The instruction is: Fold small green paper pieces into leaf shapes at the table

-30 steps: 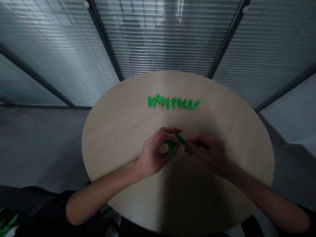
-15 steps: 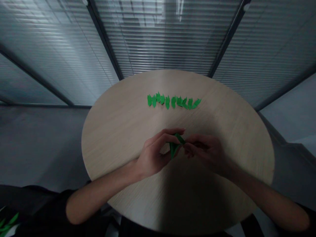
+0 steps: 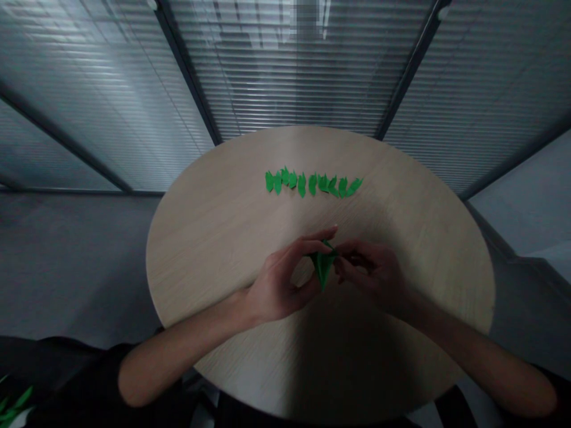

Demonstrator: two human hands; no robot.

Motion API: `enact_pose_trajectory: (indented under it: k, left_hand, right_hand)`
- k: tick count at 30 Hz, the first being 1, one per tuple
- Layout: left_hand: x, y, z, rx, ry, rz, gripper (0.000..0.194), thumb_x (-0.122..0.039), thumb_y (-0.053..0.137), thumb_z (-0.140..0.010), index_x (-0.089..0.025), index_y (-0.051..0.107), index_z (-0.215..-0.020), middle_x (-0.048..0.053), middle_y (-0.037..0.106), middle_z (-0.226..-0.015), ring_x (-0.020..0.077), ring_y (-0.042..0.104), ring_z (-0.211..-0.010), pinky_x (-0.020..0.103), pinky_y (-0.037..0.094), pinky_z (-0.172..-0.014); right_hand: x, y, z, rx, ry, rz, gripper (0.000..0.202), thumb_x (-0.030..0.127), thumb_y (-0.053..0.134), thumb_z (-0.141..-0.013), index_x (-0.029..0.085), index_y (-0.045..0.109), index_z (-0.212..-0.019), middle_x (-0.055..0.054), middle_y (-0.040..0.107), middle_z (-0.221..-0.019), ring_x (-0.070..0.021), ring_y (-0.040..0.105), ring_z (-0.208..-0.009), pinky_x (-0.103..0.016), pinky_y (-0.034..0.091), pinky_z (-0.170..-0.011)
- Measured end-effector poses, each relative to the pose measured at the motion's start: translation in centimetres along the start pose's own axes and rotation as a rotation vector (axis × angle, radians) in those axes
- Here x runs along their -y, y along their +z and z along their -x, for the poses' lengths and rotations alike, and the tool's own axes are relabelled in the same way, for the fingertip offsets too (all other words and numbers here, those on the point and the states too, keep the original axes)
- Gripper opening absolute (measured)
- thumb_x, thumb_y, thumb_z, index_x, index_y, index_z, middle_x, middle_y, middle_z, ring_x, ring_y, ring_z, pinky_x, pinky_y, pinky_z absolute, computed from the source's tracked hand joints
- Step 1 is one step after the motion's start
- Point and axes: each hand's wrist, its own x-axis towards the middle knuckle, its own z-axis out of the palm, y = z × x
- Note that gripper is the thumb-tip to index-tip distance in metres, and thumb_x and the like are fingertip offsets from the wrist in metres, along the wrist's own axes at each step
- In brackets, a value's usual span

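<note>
Over the middle of the round wooden table (image 3: 200, 238), a piece of folded green paper (image 3: 323, 270) is held between my two hands. My left hand (image 3: 281, 282) pinches it from the left with thumb and fingers. From the right, the fingertips of my right hand (image 3: 372, 270) grip its upper right corner. The paper shows a pointed, triangular shape with its tip downward; parts of it are hidden by my fingers. Beyond my hands lies a row of several small green folded paper pieces (image 3: 312, 184), leaf-like with pointed tips.
Glass partitions with blinds (image 3: 285, 89) stand right behind the table's far edge. A dark chair part (image 3: 455, 407) shows below the near right edge. Green plant leaves (image 3: 18, 401) are at the lower left corner.
The folded green paper has turned between my fingers, so a broader face now shows. My left hand has shifted slightly right; the row of pieces lies as before.
</note>
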Motion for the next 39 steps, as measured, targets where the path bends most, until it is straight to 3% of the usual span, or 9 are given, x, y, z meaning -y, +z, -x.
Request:
enact_pose_trajectory:
  k: [5, 17, 26, 39]
  left_hand:
    - [-0.1, 0.0, -0.1, -0.006, 0.018, 0.002, 0.041, 0.0, 0.062, -0.09, -0.015, 0.056, -0.127, 0.025, 0.063, -0.146, 0.0279, 0.068, -0.131, 0.042, 0.064, -0.101]
    - [0.1, 0.3, 0.1, 0.007, 0.035, 0.021, 0.047, 0.0, 0.063, -0.09, -0.015, 0.053, -0.134, 0.026, 0.058, -0.151, 0.0293, 0.071, -0.126, 0.041, 0.066, -0.095]
    - [-0.2, 0.1, -0.2, 0.016, 0.009, 0.009, 0.043, -0.002, 0.063, -0.092, -0.014, 0.054, -0.132, 0.026, 0.06, -0.149, 0.0284, 0.073, -0.122, 0.041, 0.068, -0.093]
    - [-0.2, 0.4, -0.1, 0.015, 0.052, -0.001, 0.049, 0.003, 0.06, -0.09, -0.015, 0.053, -0.136, 0.024, 0.06, -0.15, 0.0271, 0.068, -0.131, 0.041, 0.066, -0.1]
  right_hand:
    - [0.1, -0.1, 0.1, 0.047, 0.018, -0.041, 0.023, 0.041, 0.071, -0.096, 0.02, 0.074, -0.088, -0.001, 0.072, -0.07, -0.0128, 0.069, -0.059, -0.023, 0.058, -0.055]
    - [-0.1, -0.2, 0.1, -0.006, -0.01, -0.038, 0.008, 0.024, 0.071, -0.09, 0.019, 0.069, -0.084, 0.001, 0.069, -0.068, -0.0115, 0.068, -0.056, -0.02, 0.055, -0.053]
    - [-0.5, 0.0, 0.0, 0.046, -0.001, -0.101, 0.01, 0.029, 0.071, -0.094, 0.02, 0.075, -0.095, -0.001, 0.076, -0.076, -0.0123, 0.071, -0.061, -0.022, 0.06, -0.058]
    - [-0.4, -0.1, 0.0, -0.023, -0.066, -0.035, 0.005, 0.021, 0.069, -0.089, 0.02, 0.073, -0.091, 0.0, 0.075, -0.076, -0.0115, 0.071, -0.062, -0.019, 0.056, -0.056]
